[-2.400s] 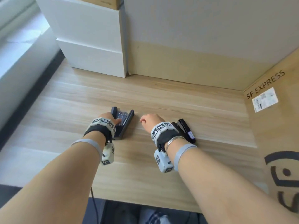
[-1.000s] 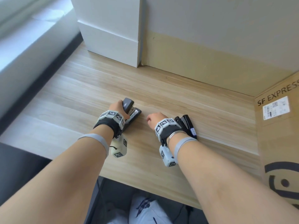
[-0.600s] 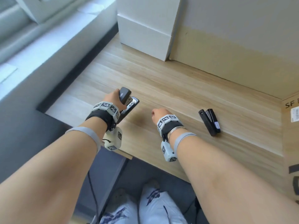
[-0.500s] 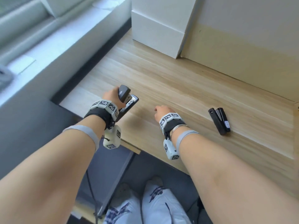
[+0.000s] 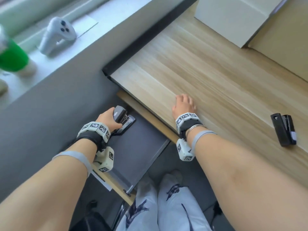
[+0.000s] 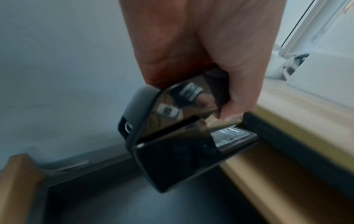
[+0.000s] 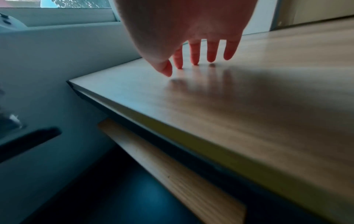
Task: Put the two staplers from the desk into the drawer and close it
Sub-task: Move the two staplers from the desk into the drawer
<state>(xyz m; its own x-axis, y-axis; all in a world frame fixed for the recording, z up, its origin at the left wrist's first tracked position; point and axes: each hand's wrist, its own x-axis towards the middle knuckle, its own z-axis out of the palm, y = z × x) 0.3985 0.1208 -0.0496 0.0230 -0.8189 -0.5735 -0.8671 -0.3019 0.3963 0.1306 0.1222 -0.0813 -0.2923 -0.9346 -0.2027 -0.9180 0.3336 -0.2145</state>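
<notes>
My left hand [image 5: 108, 120] grips a grey and chrome stapler [image 5: 122, 121] and holds it over the open drawer [image 5: 138, 152], just below the desk's front edge. In the left wrist view the stapler [image 6: 184, 136] hangs tilted above the drawer's dark floor [image 6: 153, 204], with fingers curled round its top. A second, black stapler [image 5: 284, 129] lies on the wooden desk [image 5: 208, 72] at the right. My right hand [image 5: 183, 105] rests empty on the desk near its front edge, its fingertips [image 7: 194, 60] straight and touching the wood.
The drawer has a wooden front panel [image 5: 115, 184] near my knees. A white box [image 5: 233, 19] and a cardboard box [image 5: 283, 39] stand at the back of the desk. A white controller [image 5: 56, 34] and a green cup [image 5: 11, 59] sit on the windowsill at left.
My left hand has carried the grey stapler off the desk and down over the open drawer. The right hand has left the black stapler and moved left along the desk.
</notes>
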